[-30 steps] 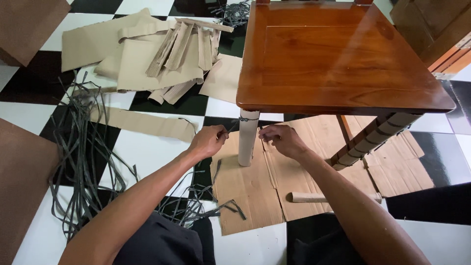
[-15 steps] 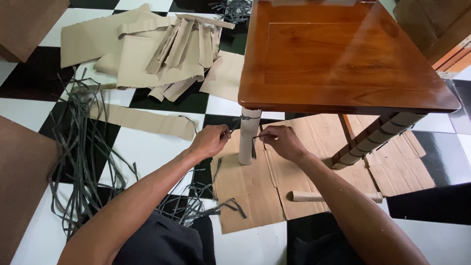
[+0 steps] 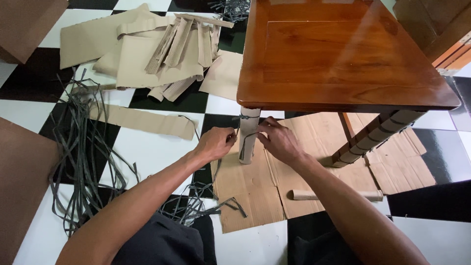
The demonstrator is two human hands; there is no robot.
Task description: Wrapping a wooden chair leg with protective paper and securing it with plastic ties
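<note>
Both hands pinch a thin dark grey plastic strap looped around the cardboard-wrapped front leg of a glossy brown wooden chair. The left hand grips one end just left of the leg; the right hand grips the other just right. The leg stands on flattened brown cardboard.
</note>
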